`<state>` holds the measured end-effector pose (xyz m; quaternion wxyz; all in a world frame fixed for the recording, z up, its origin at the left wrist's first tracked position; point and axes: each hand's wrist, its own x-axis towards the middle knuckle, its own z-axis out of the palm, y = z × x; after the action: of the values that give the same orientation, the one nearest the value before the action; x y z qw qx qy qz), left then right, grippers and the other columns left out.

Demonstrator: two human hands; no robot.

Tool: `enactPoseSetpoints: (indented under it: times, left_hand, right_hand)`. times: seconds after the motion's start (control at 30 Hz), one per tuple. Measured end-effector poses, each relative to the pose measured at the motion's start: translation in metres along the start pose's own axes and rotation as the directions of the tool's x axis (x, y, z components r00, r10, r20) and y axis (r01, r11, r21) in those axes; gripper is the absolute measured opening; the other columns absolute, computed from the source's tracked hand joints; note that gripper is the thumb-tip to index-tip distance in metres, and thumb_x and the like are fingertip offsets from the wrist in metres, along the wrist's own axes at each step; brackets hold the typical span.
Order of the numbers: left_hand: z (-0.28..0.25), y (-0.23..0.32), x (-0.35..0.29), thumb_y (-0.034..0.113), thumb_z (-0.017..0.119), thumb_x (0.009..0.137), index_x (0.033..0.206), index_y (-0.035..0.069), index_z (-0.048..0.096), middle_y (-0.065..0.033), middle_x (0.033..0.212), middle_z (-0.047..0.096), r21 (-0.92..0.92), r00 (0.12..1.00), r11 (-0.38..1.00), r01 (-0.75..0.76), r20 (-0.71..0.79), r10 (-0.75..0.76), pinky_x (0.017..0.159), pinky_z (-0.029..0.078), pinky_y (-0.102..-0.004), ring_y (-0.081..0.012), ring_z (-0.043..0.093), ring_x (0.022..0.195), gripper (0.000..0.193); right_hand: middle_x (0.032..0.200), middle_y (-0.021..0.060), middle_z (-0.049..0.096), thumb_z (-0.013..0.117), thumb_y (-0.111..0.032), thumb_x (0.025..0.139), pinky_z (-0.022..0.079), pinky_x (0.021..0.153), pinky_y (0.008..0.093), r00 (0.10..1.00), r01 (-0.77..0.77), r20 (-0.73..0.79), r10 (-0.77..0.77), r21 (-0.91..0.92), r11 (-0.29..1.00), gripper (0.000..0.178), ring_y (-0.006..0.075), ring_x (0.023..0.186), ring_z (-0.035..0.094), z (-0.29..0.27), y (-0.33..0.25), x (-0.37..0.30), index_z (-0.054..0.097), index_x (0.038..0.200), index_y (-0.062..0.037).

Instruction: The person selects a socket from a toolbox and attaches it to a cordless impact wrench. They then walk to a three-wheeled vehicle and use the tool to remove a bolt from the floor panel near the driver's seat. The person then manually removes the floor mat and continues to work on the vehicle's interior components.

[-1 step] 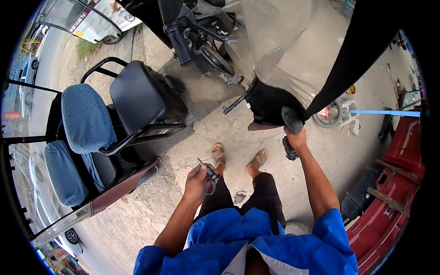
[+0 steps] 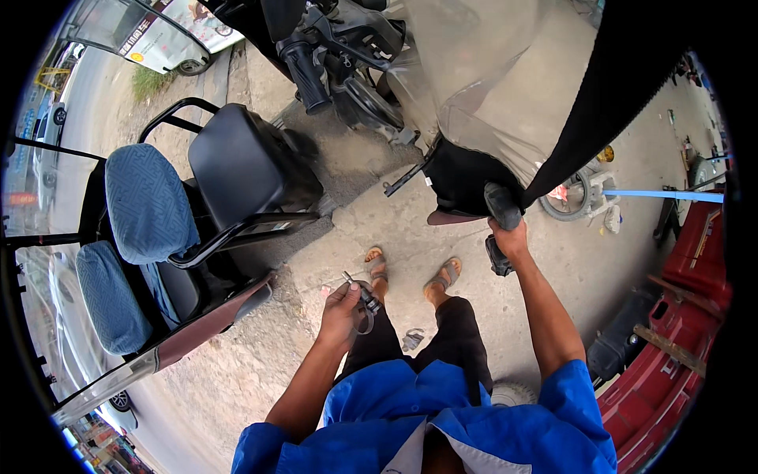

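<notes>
The person wears a blue shirt (image 2: 379,391) with pale trim and dark shorts (image 2: 462,336); a small dark mark on the trim is too small to read. The left hand (image 2: 339,310), in front of the left thigh, has thumb and fingers pinched together on a small metal fitting (image 2: 368,300) with a slim pin projecting upward and a grey loop (image 2: 364,324) hanging beneath; no lettering can be made out on it at this size. The right hand (image 2: 510,238), out to the right, is wrapped around the lower end of a dark, rounded piece (image 2: 502,204) at the edge of a black panel (image 2: 467,178); the exact finger placement is partly hidden. A black item (image 2: 498,259) is just beside that hand, its attachment unclear. Both feet stand in strapped sandals (image 2: 442,272) on rough concrete (image 2: 395,221). A small white tag (image 2: 429,182) is fixed to the black panel, its print illegible; clear sheeting (image 2: 505,79) adjoins above. To the left are a black seat (image 2: 237,150) and a seat back in a blue patterned cover (image 2: 150,204). To the right, a red vehicle body (image 2: 659,332) bears pale lettering. Beyond, a loose wheel (image 2: 584,197) lies on the ground. At far upper left, a white vehicle (image 2: 185,51) shows pale characters on a dark band and a round yellow mark.
</notes>
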<state>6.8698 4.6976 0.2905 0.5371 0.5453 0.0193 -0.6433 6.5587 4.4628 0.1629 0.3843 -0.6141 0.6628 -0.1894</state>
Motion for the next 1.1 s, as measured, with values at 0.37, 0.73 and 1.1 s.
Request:
enactPoseSetpoints:
  times: [0.37, 0.73, 1.1]
  left_hand:
    - [0.027, -0.073, 0.119, 0.024, 0.053, 0.101, 0.100, 0.001, 0.061, -0.0074, 0.090, 0.064, 0.026, 0.998, 0.998, 0.059, -0.016, -0.058, 0.075, 0.051, -0.0294, -0.0162, 0.063, 0.081, 0.025]
    - [-0.025, -0.131, 0.318, 0.024, 0.050, 0.102, 0.104, 0.002, 0.063, -0.0082, 0.094, 0.068, 0.333, 0.987, 0.941, 0.069, 0.114, -0.113, 0.072, 0.052, -0.0306, -0.0163, 0.064, 0.083, 0.025]
    - [-0.062, -0.173, 0.475, 0.025, 0.048, 0.102, 0.105, 0.003, 0.062, -0.0094, 0.097, 0.068, 0.310, 0.958, 0.949, 0.060, 0.250, -0.142, 0.074, 0.052, -0.0340, -0.0195, 0.062, 0.082, 0.026]
  right_hand:
    - [0.108, 0.0157, 0.069, 0.073, -0.019, 0.081, 0.050, 0.085, 0.0367, 0.987, -0.064, 0.155, 0.032, 0.208, 0.976, 0.038, 0.0263, 0.096, 0.065, 0.046, 0.058, 0.046, 0.064, 0.115, -0.0029]
    - [0.113, 0.0129, 0.067, 0.072, -0.026, 0.086, 0.048, 0.092, 0.0355, 0.979, -0.063, 0.201, 0.020, 0.207, 0.976, 0.039, 0.0234, 0.103, 0.063, 0.148, 0.119, 0.081, 0.064, 0.116, -0.0032]
    - [0.104, 0.0092, 0.068, 0.073, -0.020, 0.083, 0.050, 0.087, 0.0343, 0.953, 0.164, 0.207, -0.222, 0.264, 0.950, 0.033, 0.0194, 0.096, 0.063, 0.229, 0.198, 0.124, 0.063, 0.109, -0.0036]
